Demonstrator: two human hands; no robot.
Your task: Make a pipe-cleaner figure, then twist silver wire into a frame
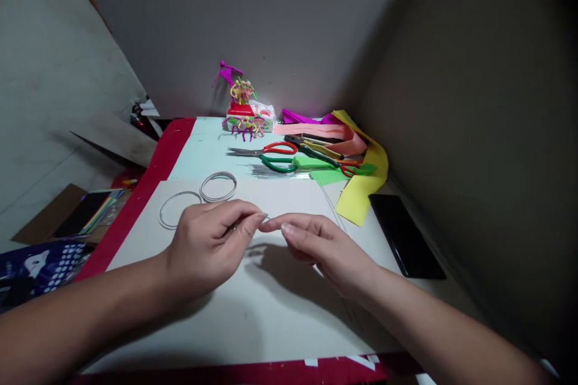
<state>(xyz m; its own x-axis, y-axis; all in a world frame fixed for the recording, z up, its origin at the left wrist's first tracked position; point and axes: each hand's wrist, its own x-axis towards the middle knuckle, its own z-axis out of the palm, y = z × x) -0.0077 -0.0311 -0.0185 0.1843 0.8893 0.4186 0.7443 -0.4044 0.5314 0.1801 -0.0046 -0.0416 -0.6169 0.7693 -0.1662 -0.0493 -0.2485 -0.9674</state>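
My left hand (212, 242) is closed in a pinch, thumb against index finger. A tiny thin bit shows at its fingertips, too small to name. My right hand (323, 246) meets it from the right, index finger stretched toward the left fingertips and thumb bent in close to that finger. What lies between the right fingers is hidden. Both hands are above a pale board (203, 328). Just beyond my left hand lie two coils of thin wire, a looser one (161, 210) and a tighter one (201, 190).
Scissors (246, 152) with red and green handles lie behind the hands, near pliers (323, 154) and several thin straight wires (282, 172). Yellow paper (354, 204) and pink paper (311, 129) strips lie right. A black phone (406, 237) is at the right. Small colourful figures (244, 91) stand on a box (266, 117).
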